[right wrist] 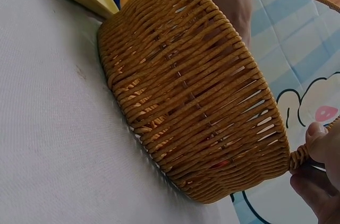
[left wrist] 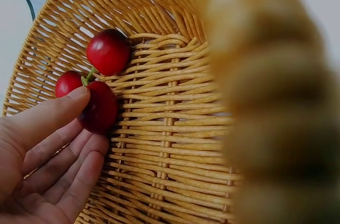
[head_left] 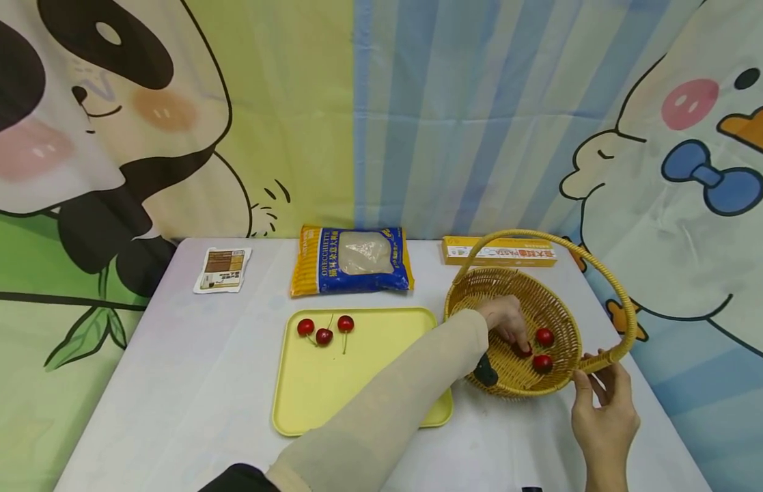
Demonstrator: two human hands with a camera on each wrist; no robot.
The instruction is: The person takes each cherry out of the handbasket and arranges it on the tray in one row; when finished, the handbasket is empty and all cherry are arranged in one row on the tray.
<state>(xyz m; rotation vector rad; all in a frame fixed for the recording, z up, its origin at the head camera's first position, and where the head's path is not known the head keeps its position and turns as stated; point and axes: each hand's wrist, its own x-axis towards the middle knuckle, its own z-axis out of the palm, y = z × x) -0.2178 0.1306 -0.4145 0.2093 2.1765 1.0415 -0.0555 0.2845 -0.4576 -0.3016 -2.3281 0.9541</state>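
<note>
A wicker basket (head_left: 510, 391) with a tall arched handle stands on the right of the table. My left hand (head_left: 509, 320) reaches down inside it, and in the left wrist view its thumb and fingers pinch a dark red cherry (left wrist: 101, 108) by the stem end. Two more cherries lie right beside it, one above (left wrist: 108, 52) and one partly hidden behind the thumb (left wrist: 68, 83). With thumb and fingers, my right hand (head_left: 605, 410) grips the basket at the foot of its handle (right wrist: 298, 158), on the near right rim.
Left of the basket lies a yellow tray (head_left: 356, 369) with several cherries, including one (head_left: 324, 336) near its back left. Behind stand a blue and yellow pasta bag (head_left: 363, 263), a small packet (head_left: 223, 270) and a long yellow box (head_left: 501, 251). My left sleeve crosses over the tray.
</note>
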